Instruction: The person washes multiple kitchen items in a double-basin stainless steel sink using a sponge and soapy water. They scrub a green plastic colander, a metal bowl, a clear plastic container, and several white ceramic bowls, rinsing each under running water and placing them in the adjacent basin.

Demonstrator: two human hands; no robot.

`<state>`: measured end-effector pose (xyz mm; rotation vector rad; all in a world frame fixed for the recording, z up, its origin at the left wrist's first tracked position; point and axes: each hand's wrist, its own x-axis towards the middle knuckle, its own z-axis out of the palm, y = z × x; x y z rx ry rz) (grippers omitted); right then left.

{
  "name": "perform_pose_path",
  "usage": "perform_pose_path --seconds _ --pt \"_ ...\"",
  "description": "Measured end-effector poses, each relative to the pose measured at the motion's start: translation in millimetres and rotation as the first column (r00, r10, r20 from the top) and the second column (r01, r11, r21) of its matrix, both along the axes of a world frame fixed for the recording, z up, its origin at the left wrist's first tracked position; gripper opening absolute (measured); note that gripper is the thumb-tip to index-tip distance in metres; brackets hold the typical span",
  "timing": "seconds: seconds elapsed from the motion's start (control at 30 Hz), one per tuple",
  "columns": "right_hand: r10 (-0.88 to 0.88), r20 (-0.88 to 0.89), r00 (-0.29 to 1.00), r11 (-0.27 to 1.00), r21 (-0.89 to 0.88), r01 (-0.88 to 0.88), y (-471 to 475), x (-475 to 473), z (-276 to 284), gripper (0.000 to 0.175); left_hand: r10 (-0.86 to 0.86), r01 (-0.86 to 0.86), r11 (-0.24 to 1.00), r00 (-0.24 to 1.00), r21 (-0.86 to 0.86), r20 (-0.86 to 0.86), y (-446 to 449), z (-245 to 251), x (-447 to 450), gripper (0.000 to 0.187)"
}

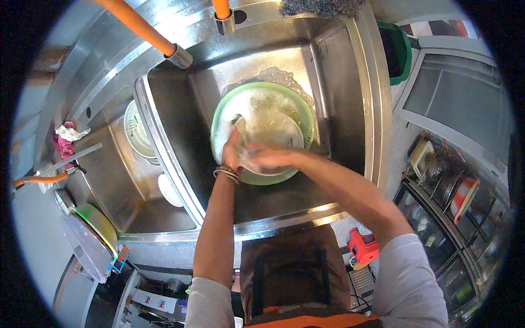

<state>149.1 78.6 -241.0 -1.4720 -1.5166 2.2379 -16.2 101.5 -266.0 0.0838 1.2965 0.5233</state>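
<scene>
A light green plastic basin (308,119) with foamy water stands in the right bowl of a steel sink (254,213). Within it, a pale round dish (296,130) is tilted towards me. My left hand (231,152), with bracelets at its wrist, grips the dish's left edge, fingers partly in the suds. Over the lower part of the dish lies my right hand (266,156), blurred; whether it holds a scrubber cannot be told.
Stacked white bowls (137,127) and a white dish (170,190) lie in the left sink bowl. Two orange hoses (137,26) hang at the back. A dish rack (443,184) stands at the right, and a dark scouring mesh (322,7) rests on the back rim.
</scene>
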Motion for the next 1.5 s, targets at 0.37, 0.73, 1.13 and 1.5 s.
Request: perform_pose_path --seconds 0.37,0.73,1.13,1.5 --pt "-0.386 0.027 0.922 0.857 0.381 0.348 11.3 -17.7 -17.8 0.038 -0.107 0.115 0.989 0.990 -0.090 0.090 4.7 15.5 -1.6 0.083" --pt "0.151 0.615 0.774 0.760 0.429 -0.489 -12.1 26.6 -17.7 0.017 -0.248 0.248 0.963 0.969 -0.104 0.014 17.1 -12.7 -12.0 0.077" --pt "0.109 0.062 0.992 0.993 0.037 -0.112 -24.6 9.3 -3.7 0.029 -0.128 0.130 0.989 0.991 0.063 -0.042 9.6 -6.8 -5.1 0.076" --pt "-0.515 -0.186 0.837 0.851 0.003 0.525 -14.3 -32.1 -31.6 0.033 -0.236 0.243 0.965 0.968 0.098 -0.085 9.8 -12.3 -7.8 0.087"
